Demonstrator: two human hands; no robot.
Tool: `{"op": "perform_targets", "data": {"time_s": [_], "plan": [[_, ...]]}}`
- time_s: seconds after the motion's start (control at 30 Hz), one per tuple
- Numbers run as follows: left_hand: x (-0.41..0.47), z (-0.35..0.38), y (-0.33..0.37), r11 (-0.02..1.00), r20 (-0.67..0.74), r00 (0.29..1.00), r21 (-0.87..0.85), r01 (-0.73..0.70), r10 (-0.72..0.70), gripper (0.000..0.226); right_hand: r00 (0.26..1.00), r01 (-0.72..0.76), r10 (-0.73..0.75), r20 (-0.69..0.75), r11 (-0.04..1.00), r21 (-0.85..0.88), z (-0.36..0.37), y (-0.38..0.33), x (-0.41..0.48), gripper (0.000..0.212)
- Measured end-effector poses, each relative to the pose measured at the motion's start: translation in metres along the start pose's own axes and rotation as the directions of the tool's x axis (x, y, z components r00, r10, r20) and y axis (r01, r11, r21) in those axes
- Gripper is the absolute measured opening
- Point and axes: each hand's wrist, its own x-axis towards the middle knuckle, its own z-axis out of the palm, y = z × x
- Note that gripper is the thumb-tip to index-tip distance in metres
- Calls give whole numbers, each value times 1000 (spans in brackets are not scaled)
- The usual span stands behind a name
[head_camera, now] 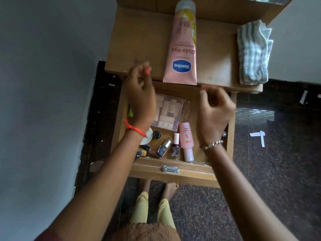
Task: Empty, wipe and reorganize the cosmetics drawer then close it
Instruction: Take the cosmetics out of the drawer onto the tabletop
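The wooden drawer [173, 164] is pulled out below the table top [132, 49]. Inside lie a clear palette box [169, 112], a small pink tube [186, 138], nail polish bottles [175, 145], a gold-capped bottle [165, 145], a white round jar [147, 136] and a small black jar [157, 134]. A large pink Vaseline tube [182, 47] lies on the table top. My left hand [140, 94] hovers over the drawer's left side, fingers loosely curled and apart, blurred. My right hand [215, 108] hovers over the right side, fingers apart, holding nothing.
A folded grey-and-white striped cloth [253, 53] rests at the table top's right edge. A grey wall stands to the left. Dark speckled floor [278, 171] with white paper scraps [258, 136] lies to the right. My feet are under the drawer.
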Motion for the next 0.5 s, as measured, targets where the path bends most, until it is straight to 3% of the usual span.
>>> {"op": "perform_targets", "data": {"time_s": [0.1, 0.23, 0.43, 0.5], "plan": [[-12, -9, -21, 964, 83, 991, 252, 80, -104, 18, 958, -177, 210, 195, 969, -174, 9, 18, -22, 12], [-7, -3, -34, 869, 266, 918, 475, 139, -293, 27, 837, -334, 449, 313, 872, -358, 36, 32, -17, 16], [-9, 10, -37, 731, 404, 848, 682, -28, -344, 27, 799, -350, 505, 326, 832, -430, 60, 34, -9, 19], [-11, 12, -43, 695, 435, 827, 715, -77, -356, 39, 783, -391, 536, 315, 819, -420, 65, 37, -8, 24]]}}
